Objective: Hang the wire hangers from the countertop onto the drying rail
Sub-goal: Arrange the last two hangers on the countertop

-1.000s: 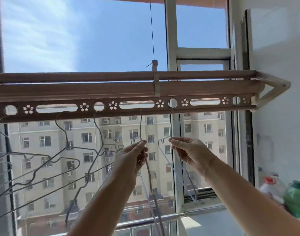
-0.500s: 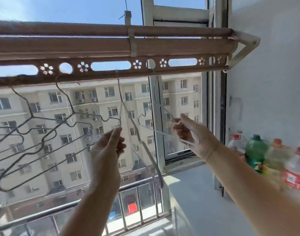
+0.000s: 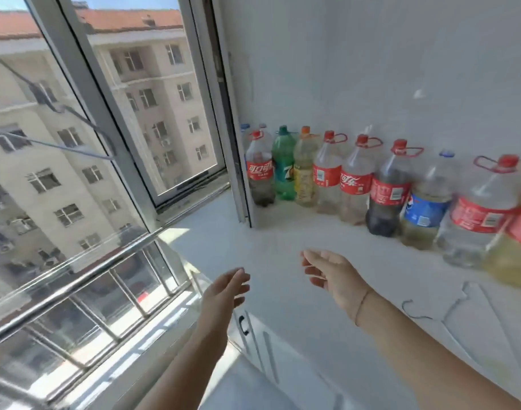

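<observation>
Two bare hands are held out over the white countertop [image 3: 283, 241], and nothing is grasped by either. The left hand [image 3: 223, 291] is loosely spread above the countertop's front edge, near the window corner; the right hand [image 3: 327, 273] is relaxed, fingers slightly curled, palm turned toward the left, further in over the surface. A thin bracelet [image 3: 361, 306] is worn on the right wrist.

Wire hangers [image 3: 448, 309] are seen lying flat on the countertop toward its right side, beside the right forearm; two hooks can be made out, but the exact count cannot be told because the pale wires blur into the surface. One darker hanger [image 3: 76, 113] is partly visible at the upper left, in front of the window glass; what it hangs from is out of view.

Along the countertop's back edge, against the wall, a row of large plastic bottles [image 3: 357, 179] is lined up: at least ten are counted, including one green bottle [image 3: 283, 167] and one blue-labelled bottle [image 3: 425, 208], with two more caps half hidden behind the first.
</observation>
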